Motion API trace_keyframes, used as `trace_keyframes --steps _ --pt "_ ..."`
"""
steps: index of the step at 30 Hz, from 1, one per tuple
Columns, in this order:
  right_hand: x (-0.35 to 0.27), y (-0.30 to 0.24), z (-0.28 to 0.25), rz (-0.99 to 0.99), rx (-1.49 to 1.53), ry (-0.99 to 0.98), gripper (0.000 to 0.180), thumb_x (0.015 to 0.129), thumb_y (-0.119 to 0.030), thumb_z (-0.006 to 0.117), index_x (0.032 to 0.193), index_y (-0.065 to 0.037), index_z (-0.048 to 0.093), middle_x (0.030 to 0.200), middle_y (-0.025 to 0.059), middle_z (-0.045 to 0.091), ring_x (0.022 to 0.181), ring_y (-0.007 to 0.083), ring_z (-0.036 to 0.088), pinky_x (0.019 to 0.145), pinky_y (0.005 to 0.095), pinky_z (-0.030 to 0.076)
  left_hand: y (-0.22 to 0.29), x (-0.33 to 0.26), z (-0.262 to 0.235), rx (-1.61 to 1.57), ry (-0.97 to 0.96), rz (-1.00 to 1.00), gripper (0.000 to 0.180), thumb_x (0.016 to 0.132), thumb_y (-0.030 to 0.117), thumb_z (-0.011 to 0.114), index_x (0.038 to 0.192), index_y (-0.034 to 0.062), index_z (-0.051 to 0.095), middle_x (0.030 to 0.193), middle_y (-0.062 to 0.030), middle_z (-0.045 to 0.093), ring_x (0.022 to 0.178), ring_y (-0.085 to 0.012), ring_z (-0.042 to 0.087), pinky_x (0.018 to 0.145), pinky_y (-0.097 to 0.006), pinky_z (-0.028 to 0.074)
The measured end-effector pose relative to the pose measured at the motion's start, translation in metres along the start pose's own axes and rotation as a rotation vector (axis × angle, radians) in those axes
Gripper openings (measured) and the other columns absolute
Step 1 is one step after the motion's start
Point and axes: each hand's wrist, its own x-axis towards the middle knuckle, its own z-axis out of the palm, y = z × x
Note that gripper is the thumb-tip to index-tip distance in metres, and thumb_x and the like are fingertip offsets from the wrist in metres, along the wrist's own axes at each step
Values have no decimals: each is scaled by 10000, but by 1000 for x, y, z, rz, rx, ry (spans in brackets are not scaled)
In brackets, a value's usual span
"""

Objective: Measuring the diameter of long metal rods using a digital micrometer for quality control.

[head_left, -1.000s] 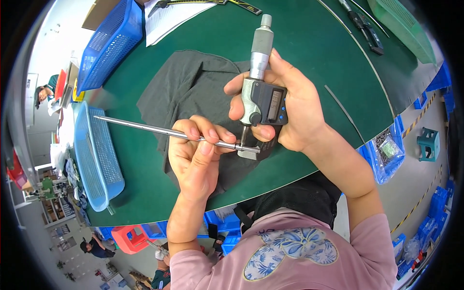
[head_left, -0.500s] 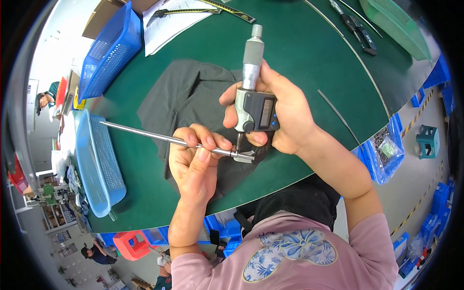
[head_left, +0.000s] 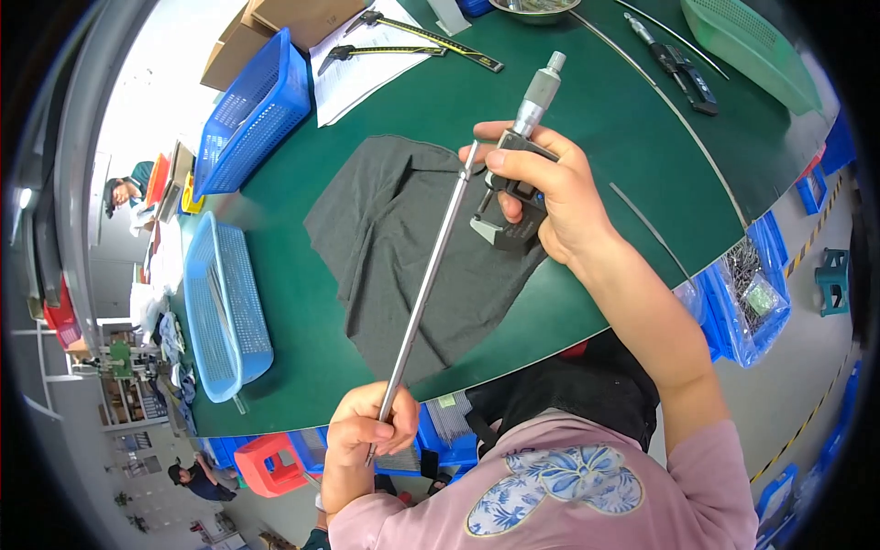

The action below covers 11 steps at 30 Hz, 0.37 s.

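A long thin metal rod (head_left: 427,280) slants up across my front. My left hand (head_left: 371,423) is closed round its lower end, near the table's front edge. In my right hand (head_left: 564,188) is a digital micrometer (head_left: 541,94), thimble pointing up and away, its display mostly hidden by my fingers. The rod's upper, stepped end lies beside my right thumb and index fingertip; whether they grip it I cannot tell. That end is out of the micrometer's gap. Beneath both lies a dark grey cloth (head_left: 394,238) on the green table (head_left: 587,119).
On the left stand a light blue basket (head_left: 247,316) and a darker blue basket (head_left: 257,110). Two calipers (head_left: 449,44) rest by papers at the back. Far right are another micrometer (head_left: 674,60), a green basket (head_left: 752,55) and a blue bin of metal parts (head_left: 747,293).
My left hand has moved down toward me, and the rod has swung from nearly level to steep. Its end has left the micrometer's gap. The micrometer has tilted and moved up and right.
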Motion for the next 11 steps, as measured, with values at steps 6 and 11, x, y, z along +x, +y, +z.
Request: trace_keyframes --steps 6,11 --pt "1 -2 -5 -12 78 -99 313 664 -65 615 947 27 518 759 125 584 454 72 445 410 184 359 4 -3 -12 41 -44 -81 353 640 100 464 884 -154 494 475 -35 394 343 -80 321 325 -213 261" --pt "1 3 -2 6 -76 -77 320 666 -79 635 946 28 521 774 137 589 467 81 468 416 186 387 31 -3 -7 -44 -17 59 840 649 192 500 1307 -64 44 534 -129 450 340 -121 338 329 -243 310"
